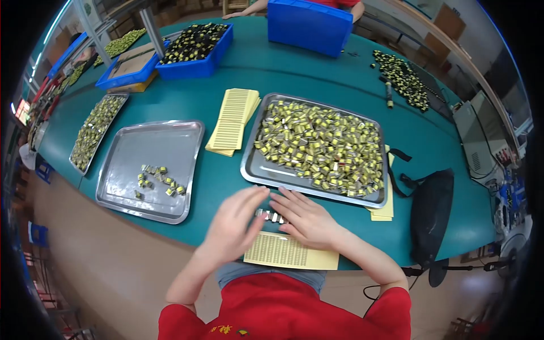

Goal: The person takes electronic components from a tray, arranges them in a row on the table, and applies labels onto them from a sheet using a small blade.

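A short row of small metal-and-yellow components (272, 216), like little transformers, sits on the green table between my hands. My left hand (235, 221) is at the row's left end, fingers stretched and thumb apart. On the other side, my right hand (305, 218) lies with its fingers extended over the right end, partly hiding it. Just below my hands is a yellow sheet of printed labels (286, 251) at the table's edge. Beyond my fingertips stands a metal tray (258, 171) heaped with the same kind of components.
To the left is a metal tray (150, 141) with several loose components, and a narrower full tray (85, 164) beyond. Label sheets (232, 120) lie between trays. Blue bins (204, 68) stand at the back. A black bag (432, 218) rests at right. Another person's hand (235, 15) shows opposite.
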`<state>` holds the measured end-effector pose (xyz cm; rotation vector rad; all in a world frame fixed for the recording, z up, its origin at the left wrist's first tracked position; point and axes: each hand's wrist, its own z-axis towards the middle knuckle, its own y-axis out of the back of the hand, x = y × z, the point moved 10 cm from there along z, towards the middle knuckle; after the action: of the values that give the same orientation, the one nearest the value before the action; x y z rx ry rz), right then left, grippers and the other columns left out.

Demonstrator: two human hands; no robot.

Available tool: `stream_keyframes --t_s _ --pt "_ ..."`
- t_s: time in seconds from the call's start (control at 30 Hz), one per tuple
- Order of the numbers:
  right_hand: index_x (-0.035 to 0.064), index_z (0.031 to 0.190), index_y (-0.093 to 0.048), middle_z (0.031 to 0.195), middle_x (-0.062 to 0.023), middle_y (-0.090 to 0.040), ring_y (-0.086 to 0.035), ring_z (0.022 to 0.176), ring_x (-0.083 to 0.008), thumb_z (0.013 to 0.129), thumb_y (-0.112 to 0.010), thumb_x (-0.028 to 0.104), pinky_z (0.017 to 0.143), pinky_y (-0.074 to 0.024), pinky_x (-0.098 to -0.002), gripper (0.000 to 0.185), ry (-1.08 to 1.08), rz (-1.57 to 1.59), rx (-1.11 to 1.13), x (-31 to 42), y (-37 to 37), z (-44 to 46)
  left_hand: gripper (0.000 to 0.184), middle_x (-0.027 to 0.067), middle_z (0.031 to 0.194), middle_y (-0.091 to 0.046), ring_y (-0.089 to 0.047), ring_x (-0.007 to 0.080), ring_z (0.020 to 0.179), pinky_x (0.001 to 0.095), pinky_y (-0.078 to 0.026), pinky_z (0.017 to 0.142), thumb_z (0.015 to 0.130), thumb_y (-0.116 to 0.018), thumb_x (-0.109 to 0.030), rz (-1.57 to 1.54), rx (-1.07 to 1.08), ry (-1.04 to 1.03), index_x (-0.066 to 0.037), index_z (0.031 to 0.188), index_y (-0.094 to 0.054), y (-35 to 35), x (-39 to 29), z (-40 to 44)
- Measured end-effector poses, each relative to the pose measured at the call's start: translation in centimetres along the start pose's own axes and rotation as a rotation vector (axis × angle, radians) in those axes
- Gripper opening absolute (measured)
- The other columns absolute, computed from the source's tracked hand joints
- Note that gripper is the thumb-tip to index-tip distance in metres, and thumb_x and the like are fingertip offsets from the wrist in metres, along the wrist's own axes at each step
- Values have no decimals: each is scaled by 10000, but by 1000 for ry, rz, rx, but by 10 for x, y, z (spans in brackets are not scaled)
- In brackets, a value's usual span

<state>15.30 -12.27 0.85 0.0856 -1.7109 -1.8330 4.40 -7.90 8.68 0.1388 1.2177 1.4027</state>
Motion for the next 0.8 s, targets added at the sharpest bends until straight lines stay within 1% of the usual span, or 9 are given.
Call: stream_keyframes --t_s 0.07,0.1,0.17,0.3,0.4,0.5,0.6,0.7,0.8 --pt "2 1258 -588 1323 -171 -586 -503 1312 -326 993 -557 291 1068 -433 -433 393 33 -66 -178 10 19 0 315 140 1178 -656 -634 308 1075 402 -501 909 833 -673 46 -118 -109 -124 8 1146 -657 42 -26 22" --pt "7 1221 -603 1231 -150 -610 -544 1215 -305 978 -578 274 994 -461 -415 362 16 -84 -197 10 19 1 254 141 1124 -674 -661 295 1019 383 -536 862 812 -680 69 -202 -159 -166 2 1057 -696 65 -48 34" --pt "18 1148 -634 1046 -108 -659 -628 1021 -264 946 -618 241 846 -517 -378 301 -18 -116 -229 9 16 0 165 179 1052 -677 -684 344 952 423 -558 835 918 -586 -38 -468 -243 -293 -24 1065 -660 98 -90 46" --pt "45 1100 -647 837 -51 -594 -600 804 -216 915 -650 223 684 -497 -338 258 -11 -210 -308 25 34 -3 165 179 1055 -675 -683 343 954 423 -558 836 919 -586 -39 -833 -264 -513 -23 1065 -660 125 -150 42" --pt "34 1078 -665 834 -58 -613 -608 793 -220 884 -696 167 673 -504 -337 237 21 -200 -233 34 50 -4 164 178 1058 -674 -683 343 955 422 -558 837 919 -585 -39 -923 -260 -595 -23 1065 -660 137 -171 34" --pt "13 1072 -693 842 -67 -652 -633 761 -214 834 -749 87 654 -515 -324 256 -18 153 -539 56 130 -12 164 178 1060 -672 -682 343 956 421 -559 837 920 -585 -39 -947 -261 -638 -23 1065 -660 145 -178 27" --pt "-12 1082 -707 820 -80 -677 -650 730 -210 810 -775 51 652 -521 -312 287 -4 559 -565 99 232 -30 164 177 1063 -671 -682 342 957 421 -559 838 920 -585 -39 -942 -262 -665 -23 1065 -660 153 -185 22" --pt "-8 1083 -704 839 -82 -673 -648 739 -213 816 -769 62 664 -521 -316 284 283 678 -676 149 306 -66 164 177 1065 -669 -681 342 958 420 -559 839 921 -584 -40 -936 -260 -695 -23 1065 -660 163 -196 15" --pt "-4 1085 -701 858 -83 -669 -646 749 -216 822 -764 73 677 -520 -319 281 546 699 -745 185 335 -98 163 177 1068 -668 -681 341 959 420 -560 839 922 -584 -40 -924 -274 -718 -23 1065 -661 173 -203 9"
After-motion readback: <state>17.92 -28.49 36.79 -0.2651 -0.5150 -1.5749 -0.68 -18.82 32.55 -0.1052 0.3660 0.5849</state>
